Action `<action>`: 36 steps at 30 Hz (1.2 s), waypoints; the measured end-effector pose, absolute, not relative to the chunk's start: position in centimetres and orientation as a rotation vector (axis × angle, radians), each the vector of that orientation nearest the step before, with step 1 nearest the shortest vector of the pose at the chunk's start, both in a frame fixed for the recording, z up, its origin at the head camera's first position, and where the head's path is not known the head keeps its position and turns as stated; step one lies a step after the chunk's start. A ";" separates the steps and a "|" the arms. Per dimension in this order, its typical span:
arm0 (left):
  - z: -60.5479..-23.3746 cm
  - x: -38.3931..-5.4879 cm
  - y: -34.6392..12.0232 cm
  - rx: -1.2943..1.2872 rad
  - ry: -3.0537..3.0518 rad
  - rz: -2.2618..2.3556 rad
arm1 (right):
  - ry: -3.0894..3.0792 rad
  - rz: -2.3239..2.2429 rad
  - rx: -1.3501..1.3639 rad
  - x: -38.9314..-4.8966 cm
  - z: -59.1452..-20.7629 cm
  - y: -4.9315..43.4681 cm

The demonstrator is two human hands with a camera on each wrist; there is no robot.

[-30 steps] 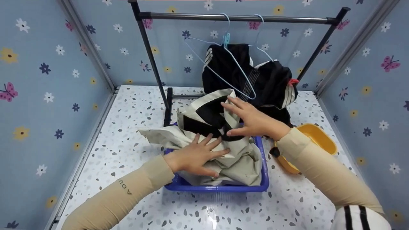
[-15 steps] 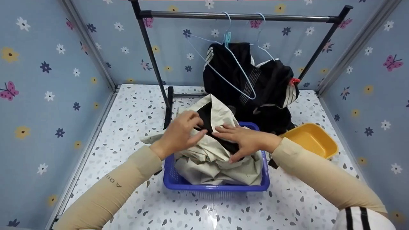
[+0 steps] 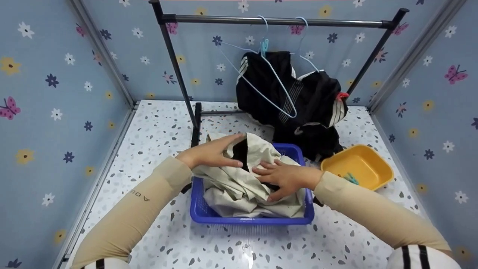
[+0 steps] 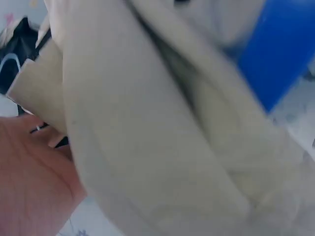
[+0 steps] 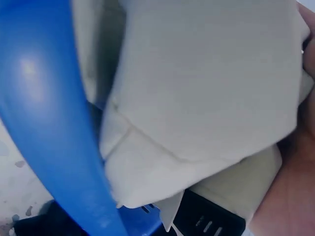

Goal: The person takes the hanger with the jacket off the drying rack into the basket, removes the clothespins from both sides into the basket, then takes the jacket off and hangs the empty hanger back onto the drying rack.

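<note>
A crumpled off-white cloth with black parts (image 3: 231, 186) fills the blue plastic basket (image 3: 252, 220) on the floor; its exact kind does not show. My left hand (image 3: 211, 152) lies at the cloth's far left part, fingers extended and thumb apart. On the right side of the cloth, my right hand (image 3: 285, 177) presses down with fingers spread. Up close in the left wrist view, the cloth (image 4: 133, 123) hides most of the left fingers. The right wrist view has the cloth (image 5: 206, 83) bulging beside the basket's blue rim (image 5: 44, 93).
Behind the basket stands a black clothes rack (image 3: 280, 20) with two blue hangers. Black garments with white stripes (image 3: 313, 97) hang there, their lower part bunched near the floor. A yellow tub (image 3: 373, 164) holding small teal pieces (image 3: 351, 178) sits right. Flowered walls enclose the floor.
The cloth's raised far part has come down lower into the basket. My left hand shifted from the cloth's middle to its far left; the right hand moved down and nearer.
</note>
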State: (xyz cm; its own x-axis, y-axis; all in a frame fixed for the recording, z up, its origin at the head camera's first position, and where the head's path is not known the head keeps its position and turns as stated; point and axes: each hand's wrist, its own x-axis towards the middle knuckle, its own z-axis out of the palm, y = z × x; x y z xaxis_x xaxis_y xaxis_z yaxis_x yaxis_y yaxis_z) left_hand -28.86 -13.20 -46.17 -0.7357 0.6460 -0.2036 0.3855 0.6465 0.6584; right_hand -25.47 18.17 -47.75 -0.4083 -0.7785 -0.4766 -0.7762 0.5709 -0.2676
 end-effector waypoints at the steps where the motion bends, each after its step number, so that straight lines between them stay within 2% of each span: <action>1: -46.3 -28.4 -13.0 0.843 2.433 0.801 | 2.237 0.012 -1.234 -25.5 -47.9 18.1; 7: -46.9 -25.2 -11.8 0.931 2.437 0.433 | 2.239 0.021 -1.243 -25.7 -48.1 18.1; 14: -48.3 -23.0 -10.9 0.952 2.531 0.072 | 2.454 -0.275 -1.382 -26.2 -45.8 18.0; 19: -48.5 -22.4 -10.8 1.048 2.575 -0.102 | 2.631 -0.375 -1.238 -26.3 -45.5 17.8; 24: -48.4 -23.1 -11.5 1.089 2.548 0.019 | 2.441 -0.266 -1.131 -26.3 -46.4 17.6; 30: -48.2 -25.2 -14.2 1.136 2.639 0.408 | 2.316 -0.158 -1.174 -26.1 -47.4 17.6; 36: -47.1 -26.9 -18.2 0.970 2.669 0.333 | 2.258 -0.084 -1.199 -26.0 -48.1 17.6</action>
State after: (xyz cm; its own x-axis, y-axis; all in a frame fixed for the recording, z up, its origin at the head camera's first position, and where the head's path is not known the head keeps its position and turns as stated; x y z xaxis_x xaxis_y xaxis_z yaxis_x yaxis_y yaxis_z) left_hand -26.87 -18.15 -47.05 -0.7349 0.6531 -0.1828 0.5882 0.7479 0.3076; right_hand -26.00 17.60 -48.09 -0.4318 -0.7770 -0.4580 -0.7409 0.5952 -0.3113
